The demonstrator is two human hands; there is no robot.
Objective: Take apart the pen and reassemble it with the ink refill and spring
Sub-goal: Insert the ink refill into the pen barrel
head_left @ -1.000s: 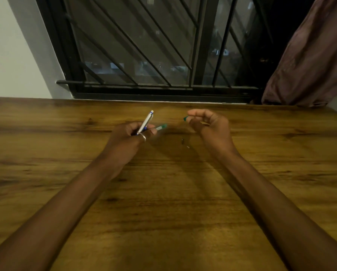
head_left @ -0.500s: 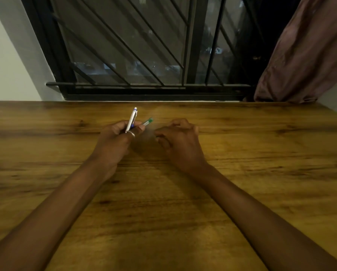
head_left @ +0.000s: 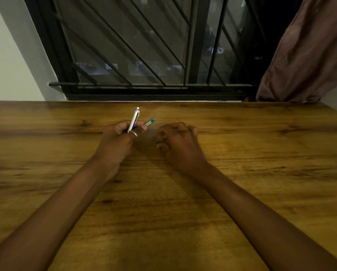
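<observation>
The left hand (head_left: 117, 141) is curled round a silver barrel (head_left: 134, 119), which stands nearly upright out of the fist, its blue-banded end pointing at the window (head_left: 144, 55). The same fingers also pinch a thin green-ended piece (head_left: 150, 121) that slants up and to the right, just beside the barrel; whether it is the refill cannot be told. A ring (head_left: 133, 133) sits on one finger below the barrel.

The right hand (head_left: 181, 143) lies knuckles-up with its fingers folded under, low on the table (head_left: 261, 153). A small green bit (head_left: 158, 142) shows at its fingertips, nipped there. What else lies beneath the palm is hidden.

The two hands are near each other but apart, with a narrow gap of shadowed wood between them. The green-ended piece leans over that gap without reaching the right hand.

Both hands sit about mid-width on the table, nearer its far edge than its near one. That far edge runs straight under the window's black frame. At the right the table's side edge slants away below a brown curtain (head_left: 304, 55), well apart from the right hand. Wood stretches wide on both outer sides of the forearms. A pale wall (head_left: 7, 65) stands at the far left.
</observation>
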